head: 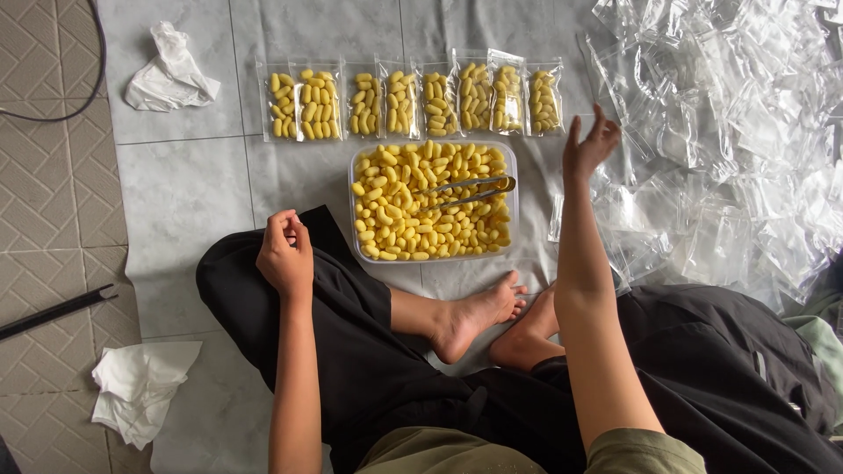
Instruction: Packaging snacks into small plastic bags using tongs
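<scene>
My left hand [285,253] rests loosely curled on my left knee, holding nothing. My right hand [590,145] is raised with fingers spread, empty, between the filled bags and the heap of empty clear bags [729,132]. A clear rectangular tub [518,206] full of yellow puffed snacks sits in front of my crossed legs, with metal tongs [465,190] lying on the snacks. Behind the tub lies a row of several small clear bags of yellow snacks [413,101].
A grey sheet [184,193] covers the tiled floor. Crumpled white tissue [169,75] lies at the back left, another white tissue [140,386] at the front left. A black stick [53,312] and a black cable [83,88] lie on the tiles.
</scene>
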